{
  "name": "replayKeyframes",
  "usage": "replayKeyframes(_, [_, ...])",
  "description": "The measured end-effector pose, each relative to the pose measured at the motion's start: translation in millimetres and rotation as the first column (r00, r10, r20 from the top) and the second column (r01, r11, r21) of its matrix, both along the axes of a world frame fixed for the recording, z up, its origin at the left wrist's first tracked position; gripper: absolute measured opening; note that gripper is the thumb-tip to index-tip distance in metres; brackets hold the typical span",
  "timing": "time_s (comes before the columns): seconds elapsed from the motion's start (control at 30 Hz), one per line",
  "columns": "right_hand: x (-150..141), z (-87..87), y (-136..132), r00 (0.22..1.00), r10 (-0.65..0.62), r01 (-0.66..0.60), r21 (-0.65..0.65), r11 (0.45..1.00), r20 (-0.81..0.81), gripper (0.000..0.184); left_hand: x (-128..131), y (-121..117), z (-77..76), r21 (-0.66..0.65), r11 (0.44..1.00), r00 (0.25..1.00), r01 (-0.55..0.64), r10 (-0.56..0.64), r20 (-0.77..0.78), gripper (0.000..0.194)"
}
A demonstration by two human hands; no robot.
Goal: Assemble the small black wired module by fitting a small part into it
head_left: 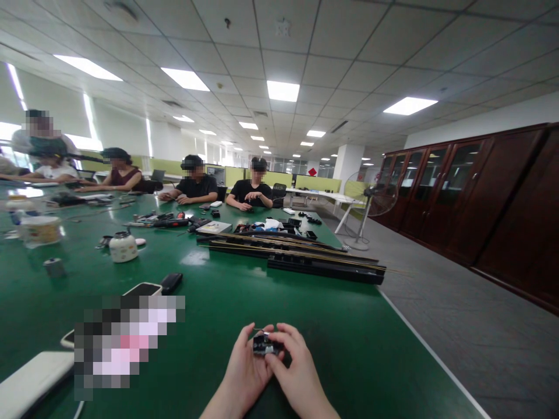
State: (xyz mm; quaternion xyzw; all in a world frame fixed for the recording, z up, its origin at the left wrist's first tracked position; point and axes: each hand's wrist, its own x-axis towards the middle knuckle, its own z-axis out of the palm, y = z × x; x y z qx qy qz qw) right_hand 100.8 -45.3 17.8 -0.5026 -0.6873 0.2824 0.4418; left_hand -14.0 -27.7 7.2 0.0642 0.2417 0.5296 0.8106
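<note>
At six o'clock, left hand (pixel 244 364) and right hand (pixel 296 364), fingers clamped on small black part (pixel 261 345), probably to steady it.

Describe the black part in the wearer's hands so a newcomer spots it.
Find the green table, then the left hand and right hand over it, bottom centre. Both are on the black part. Unlike the long black bars beyond, it's compact and held.

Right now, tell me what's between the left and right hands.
The head view shows a small black part between the left hand and the right hand.
</note>
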Motion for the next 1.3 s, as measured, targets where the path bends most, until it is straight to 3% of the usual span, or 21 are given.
replayKeyframes(0.87, [2.4,-3.7,2.5,1.0,0.026,-0.026,0.032,0.999,-0.009,0.03,3.6,0.3,3.6,-0.042,0.997,0.998,-0.068,0.067,-0.022,0.018])
replayKeyframes(1.3, [2.0,0.6,0.8,1.0,0.011,-0.011,-0.008,1.0,-0.009,0.024,2.5,2.0,1.4,-0.029,0.998,0.999,-0.047,0.046,-0.019,0.021])
